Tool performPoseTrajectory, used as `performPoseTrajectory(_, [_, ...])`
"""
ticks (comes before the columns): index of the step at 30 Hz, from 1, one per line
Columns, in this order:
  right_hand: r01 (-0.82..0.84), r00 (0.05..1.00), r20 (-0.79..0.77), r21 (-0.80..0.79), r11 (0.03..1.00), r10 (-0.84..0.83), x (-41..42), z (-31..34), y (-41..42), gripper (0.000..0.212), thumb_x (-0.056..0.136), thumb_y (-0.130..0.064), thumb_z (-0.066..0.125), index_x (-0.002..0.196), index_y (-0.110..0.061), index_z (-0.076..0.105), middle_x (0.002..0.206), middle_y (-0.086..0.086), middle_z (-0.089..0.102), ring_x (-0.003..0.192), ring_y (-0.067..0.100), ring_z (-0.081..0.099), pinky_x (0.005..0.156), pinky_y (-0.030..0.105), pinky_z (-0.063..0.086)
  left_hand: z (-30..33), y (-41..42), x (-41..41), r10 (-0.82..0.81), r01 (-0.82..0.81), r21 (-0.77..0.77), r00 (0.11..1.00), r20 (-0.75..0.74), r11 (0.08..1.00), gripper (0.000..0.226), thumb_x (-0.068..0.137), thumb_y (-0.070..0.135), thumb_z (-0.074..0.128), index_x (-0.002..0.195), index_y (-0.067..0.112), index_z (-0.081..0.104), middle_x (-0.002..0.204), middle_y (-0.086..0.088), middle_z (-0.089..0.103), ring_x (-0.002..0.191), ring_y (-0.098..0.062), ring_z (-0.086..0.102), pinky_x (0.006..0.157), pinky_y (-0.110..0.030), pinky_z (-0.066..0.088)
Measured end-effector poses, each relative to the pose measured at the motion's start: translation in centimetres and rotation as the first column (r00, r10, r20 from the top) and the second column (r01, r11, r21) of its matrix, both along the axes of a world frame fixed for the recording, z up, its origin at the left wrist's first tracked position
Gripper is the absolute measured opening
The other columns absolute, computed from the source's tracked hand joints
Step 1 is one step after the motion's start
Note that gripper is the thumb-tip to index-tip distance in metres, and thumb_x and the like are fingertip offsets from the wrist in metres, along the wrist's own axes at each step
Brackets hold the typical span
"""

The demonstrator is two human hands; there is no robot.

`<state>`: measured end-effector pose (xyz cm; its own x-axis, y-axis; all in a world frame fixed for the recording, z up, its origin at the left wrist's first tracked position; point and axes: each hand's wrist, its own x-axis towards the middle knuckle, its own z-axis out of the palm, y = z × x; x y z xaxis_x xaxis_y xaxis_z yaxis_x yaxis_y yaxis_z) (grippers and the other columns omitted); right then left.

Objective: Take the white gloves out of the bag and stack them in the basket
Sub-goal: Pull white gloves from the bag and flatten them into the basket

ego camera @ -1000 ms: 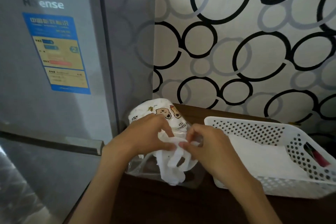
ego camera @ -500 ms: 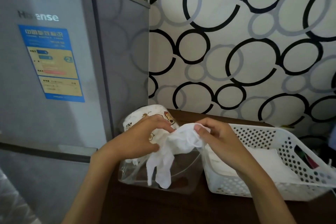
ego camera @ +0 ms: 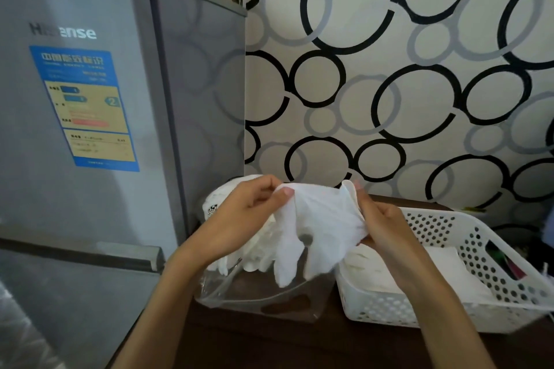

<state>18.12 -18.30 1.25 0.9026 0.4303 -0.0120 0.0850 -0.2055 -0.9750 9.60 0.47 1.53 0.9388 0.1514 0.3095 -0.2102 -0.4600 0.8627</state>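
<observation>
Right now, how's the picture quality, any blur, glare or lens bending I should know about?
Head view: light is dim and soft, with pale reflections on the fridge door; the wide lens bows the fridge edges; the glove held between left hand and right hand is washed out, its folds hard to read; the basket is slightly soft at its right end.

left hand (ego camera: 242, 219): raised, pinch grip | right hand (ego camera: 380, 225): raised, thumb-and-finger pinch grip

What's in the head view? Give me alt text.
Both hands, left hand and right hand, hold a white glove spread above a clear bag, beside a white basket on a dark table.
</observation>
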Motion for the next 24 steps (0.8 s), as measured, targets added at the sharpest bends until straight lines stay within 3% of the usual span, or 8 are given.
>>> performPoseTrajectory(3, [-0.112, 0.992, 0.051, -0.088, 0.990, 0.117, -0.2, 0.2, -1.1, 0.085, 0.082, -0.070, 0.021, 0.133, -0.010, 0.051, 0.135, 0.008, 0.054, 0.120, 0.021, 0.053, 0.098, 0.035, 0.040, 0.6, -0.8, -0.3, -0.037, 0.039, -0.080, 0.999, 0.028, 0.996, 0.045, 0.087, 0.048, 0.048, 0.097, 0.005, 0.056, 0.090, -0.020, 0.066, 0.082, -0.040, 0.062, 0.080, -0.052, 0.049])
performPoseTrajectory(5, [-0.265, 0.963, 0.036, -0.021, 0.964, 0.265, -0.8, 1.3, -0.4, 0.082, 0.067, -0.087, 0.027, 0.133, -0.042, 0.043, 0.141, -0.015, 0.044, 0.133, 0.010, 0.040, 0.111, 0.038, 0.031, 0.9, -1.5, -0.4, -0.050, 0.053, -0.082, 0.998, 0.042, 0.995, 0.042, 0.085, 0.049, 0.049, 0.096, 0.010, 0.057, 0.088, -0.024, 0.064, 0.076, -0.043, 0.060, 0.068, -0.046, 0.048])
performPoseTrajectory(6, [-0.337, 0.939, 0.064, -0.029, 0.941, 0.338, -0.8, 1.3, -0.5, 0.084, 0.054, -0.094, 0.037, 0.126, -0.051, 0.043, 0.138, -0.022, 0.046, 0.130, 0.003, 0.042, 0.108, 0.037, 0.038, 1.1, -1.8, -0.4, -0.049, 0.053, -0.081, 0.998, 0.044, 0.995, 0.042, 0.083, 0.050, 0.051, 0.097, 0.011, 0.058, 0.088, -0.024, 0.065, 0.078, -0.044, 0.061, 0.068, -0.047, 0.050])
performPoseTrajectory(9, [-0.334, 0.930, 0.146, -0.052, 0.941, 0.338, -0.8, 1.4, -1.0, 0.055, 0.059, -0.064, 0.073, 0.107, -0.041, 0.060, 0.101, -0.022, 0.069, 0.092, -0.003, 0.065, 0.070, 0.015, 0.052, 1.3, -2.2, -0.3, -0.036, 0.041, -0.087, 0.998, 0.050, 0.995, 0.040, 0.081, 0.045, 0.054, 0.098, 0.009, 0.061, 0.087, -0.014, 0.071, 0.080, -0.033, 0.069, 0.078, -0.052, 0.055])
performPoseTrajectory(11, [-0.183, 0.968, 0.171, -0.027, 0.983, 0.185, -0.6, 1.7, -1.4, 0.023, 0.074, -0.035, 0.075, 0.092, -0.020, 0.071, 0.082, -0.006, 0.073, 0.073, 0.004, 0.068, 0.060, 0.014, 0.049, 1.2, -2.1, -0.2, -0.017, 0.020, -0.085, 0.999, 0.044, 0.996, 0.036, 0.079, 0.040, 0.059, 0.096, 0.009, 0.065, 0.087, -0.006, 0.074, 0.080, -0.025, 0.071, 0.078, -0.047, 0.057])
performPoseTrajectory(14, [-0.098, 0.974, 0.204, -0.022, 0.995, 0.100, 0.4, 1.9, -3.3, 0.010, 0.077, -0.029, 0.071, 0.082, -0.020, 0.074, 0.076, -0.004, 0.074, 0.068, 0.004, 0.067, 0.058, 0.013, 0.050, 0.7, -1.9, 0.1, 0.006, -0.006, -0.039, 1.000, -0.007, 0.999, 0.031, 0.074, 0.041, 0.065, 0.093, 0.017, 0.071, 0.090, 0.006, 0.074, 0.083, -0.011, 0.071, 0.081, -0.035, 0.058])
performPoseTrajectory(18, [-0.157, 0.979, 0.143, 0.060, 0.986, 0.148, 1.0, 2.0, -6.6, 0.021, 0.073, -0.030, 0.065, 0.092, -0.024, 0.072, 0.085, -0.004, 0.075, 0.078, 0.008, 0.071, 0.064, 0.015, 0.054, 0.0, -2.6, 0.7, -0.047, 0.045, -0.031, 0.996, -0.078, 0.999, 0.022, 0.074, 0.035, 0.070, 0.089, 0.020, 0.073, 0.088, 0.007, 0.075, 0.080, -0.009, 0.072, 0.075, -0.025, 0.059])
performPoseTrajectory(24, [0.154, 0.944, 0.277, 0.115, 0.981, -0.181, 2.3, 1.8, -9.1, 0.020, 0.092, -0.031, 0.054, 0.082, -0.027, 0.070, 0.068, -0.012, 0.070, 0.059, -0.006, 0.060, 0.057, 0.008, 0.046, 0.0, -5.5, 2.2, -0.082, 0.081, -0.052, 0.997, -0.014, 0.995, 0.014, 0.084, 0.031, 0.060, 0.088, 0.024, 0.072, 0.086, 0.015, 0.074, 0.081, 0.000, 0.068, 0.070, -0.011, 0.051])
